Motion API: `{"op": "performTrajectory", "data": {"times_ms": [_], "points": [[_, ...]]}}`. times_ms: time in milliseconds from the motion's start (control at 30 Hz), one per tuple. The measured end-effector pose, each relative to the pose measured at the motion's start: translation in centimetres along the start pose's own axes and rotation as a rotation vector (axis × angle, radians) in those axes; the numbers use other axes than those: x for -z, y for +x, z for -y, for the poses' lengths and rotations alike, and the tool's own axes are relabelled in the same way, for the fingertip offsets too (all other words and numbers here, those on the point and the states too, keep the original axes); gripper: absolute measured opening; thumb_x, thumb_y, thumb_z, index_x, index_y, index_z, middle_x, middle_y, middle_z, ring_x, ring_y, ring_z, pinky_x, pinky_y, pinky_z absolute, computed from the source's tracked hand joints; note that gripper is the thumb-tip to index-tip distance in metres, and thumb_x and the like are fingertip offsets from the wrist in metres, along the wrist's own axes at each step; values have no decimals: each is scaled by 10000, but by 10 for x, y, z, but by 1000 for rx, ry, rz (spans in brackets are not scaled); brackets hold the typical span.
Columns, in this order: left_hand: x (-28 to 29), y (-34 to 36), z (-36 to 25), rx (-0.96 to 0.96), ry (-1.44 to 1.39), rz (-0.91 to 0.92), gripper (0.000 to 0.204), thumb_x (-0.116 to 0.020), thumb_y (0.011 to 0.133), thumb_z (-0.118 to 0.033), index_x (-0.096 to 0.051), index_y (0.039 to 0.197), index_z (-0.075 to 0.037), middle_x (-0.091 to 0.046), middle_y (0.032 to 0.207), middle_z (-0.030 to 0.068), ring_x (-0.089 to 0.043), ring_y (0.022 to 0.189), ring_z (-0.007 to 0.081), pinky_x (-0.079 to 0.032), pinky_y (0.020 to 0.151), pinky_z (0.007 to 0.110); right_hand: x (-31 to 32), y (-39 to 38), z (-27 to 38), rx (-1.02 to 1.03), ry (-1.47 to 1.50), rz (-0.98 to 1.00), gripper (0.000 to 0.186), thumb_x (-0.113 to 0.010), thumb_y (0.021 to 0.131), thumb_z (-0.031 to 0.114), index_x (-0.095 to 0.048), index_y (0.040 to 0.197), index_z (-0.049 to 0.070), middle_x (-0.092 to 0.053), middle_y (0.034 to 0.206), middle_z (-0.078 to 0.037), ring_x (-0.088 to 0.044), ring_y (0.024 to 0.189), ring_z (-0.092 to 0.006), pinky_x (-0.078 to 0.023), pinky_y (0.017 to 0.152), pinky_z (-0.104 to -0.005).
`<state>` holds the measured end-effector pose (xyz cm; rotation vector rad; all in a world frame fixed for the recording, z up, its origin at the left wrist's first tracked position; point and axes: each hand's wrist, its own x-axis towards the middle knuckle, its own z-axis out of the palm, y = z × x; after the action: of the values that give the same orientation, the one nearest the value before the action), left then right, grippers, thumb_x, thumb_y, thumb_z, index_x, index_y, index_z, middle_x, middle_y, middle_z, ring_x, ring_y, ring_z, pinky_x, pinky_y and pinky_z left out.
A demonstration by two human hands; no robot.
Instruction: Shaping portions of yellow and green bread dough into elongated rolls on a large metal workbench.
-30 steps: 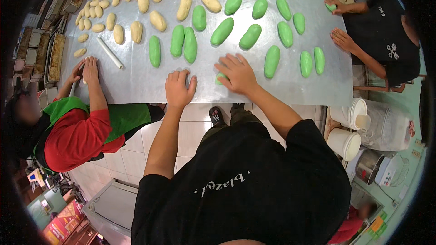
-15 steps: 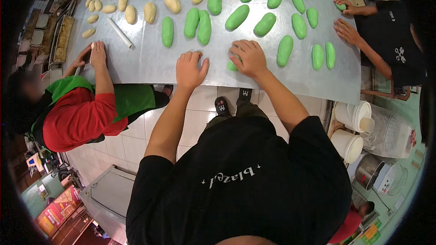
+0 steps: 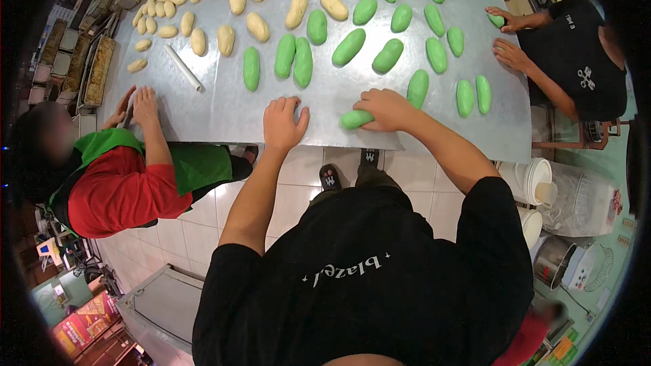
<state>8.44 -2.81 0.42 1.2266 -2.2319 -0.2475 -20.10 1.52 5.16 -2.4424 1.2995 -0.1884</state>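
My right hand (image 3: 388,110) is closed round the right end of a green dough roll (image 3: 354,120), which lies near the front edge of the metal table (image 3: 224,112). The left end of that roll sticks out past the fingers; the rest is hidden under the hand. To its left, my left hand (image 3: 283,124) rests on the tabletop with thumb and fingers apart, holding nothing. Beyond my hands lie several more green dough rolls (image 3: 303,64). One green roll (image 3: 418,88) sits just behind my right wrist.
Cream dough rolls (image 3: 225,40) cover the far left, near a white rod (image 3: 183,68). A co-worker in red (image 3: 129,183) has both hands at the left edge. Another (image 3: 576,54) in black handles green dough (image 3: 496,20) at the right. White buckets (image 3: 532,179) stand below.
My right hand has shifted slightly right and nearer; more of the green dough roll now shows left of its fingers. The left hand keeps its place beside the edge as the view tilts.
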Motion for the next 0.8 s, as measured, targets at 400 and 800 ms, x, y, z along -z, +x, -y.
{"op": "performTrajectory", "data": {"times_ms": [400, 800], "points": [[7, 3, -10, 35, 34, 26, 216, -702, 801, -189, -626, 957, -60, -562, 804, 101, -539, 762, 312, -409, 685, 434, 109, 49, -68, -162, 354, 587, 598, -697, 792, 317, -498, 1311, 97, -671, 959, -178, -669, 766, -284, -533, 694, -410], [11, 10, -14, 78, 108, 73, 261, -700, 754, -186, -603, 961, -60, -537, 824, 110, -505, 738, 322, -383, 662, 441, 312, 97, -334, -120, -469, -1621, 476, -599, 917, 269, -552, 1307, -2, -623, 1153, -284, -601, 1041, -436, -451, 895, -505]]}}
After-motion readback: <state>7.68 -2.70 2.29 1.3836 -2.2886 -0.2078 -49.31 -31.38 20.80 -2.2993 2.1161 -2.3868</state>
